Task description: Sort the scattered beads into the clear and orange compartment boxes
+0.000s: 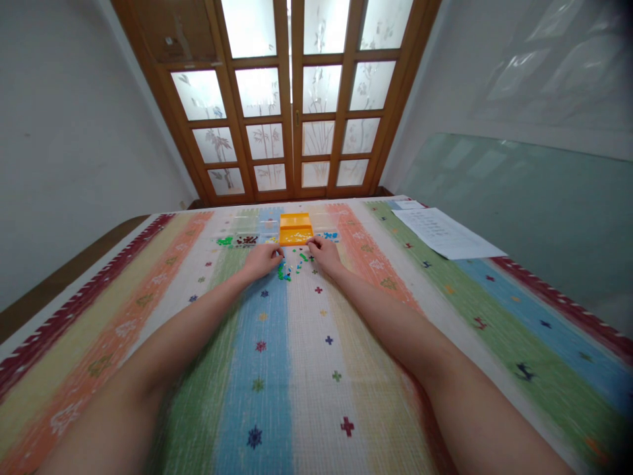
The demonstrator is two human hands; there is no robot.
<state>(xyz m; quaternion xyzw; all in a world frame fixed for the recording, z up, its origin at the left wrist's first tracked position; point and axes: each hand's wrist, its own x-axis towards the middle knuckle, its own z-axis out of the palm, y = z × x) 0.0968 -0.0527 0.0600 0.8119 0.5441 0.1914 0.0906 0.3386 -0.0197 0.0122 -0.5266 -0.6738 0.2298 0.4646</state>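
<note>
- Here's your bright orange plastic box (295,220), its lid raised at the back, with tiny white pieces (299,235) lying in its front half.
- Your right hand (324,253) is right at the box's front right corner, fingers curled, tips close together; I can't tell whether a piece sits between them.
- Your left hand (263,259) is just left of the box's front edge, thumb and forefinger drawn near each other; again, I can't tell what's between them.
- In front of the box, between your 2 hands, small loose pieces (281,271), mostly green and blue, lie scattered on the striped woven cloth (316,396).
- Left of the box: small green pieces (225,241), then dark brown pieces (247,240). Right of it: small blue pieces (330,235).
- Watch that right knuckle: a bump on the box's corner could spill the white ones.
- Left side, careful! A dragging palm could sweep the loose scatter away, and blue bits could vanish against the cloth's blue stripe.
</note>
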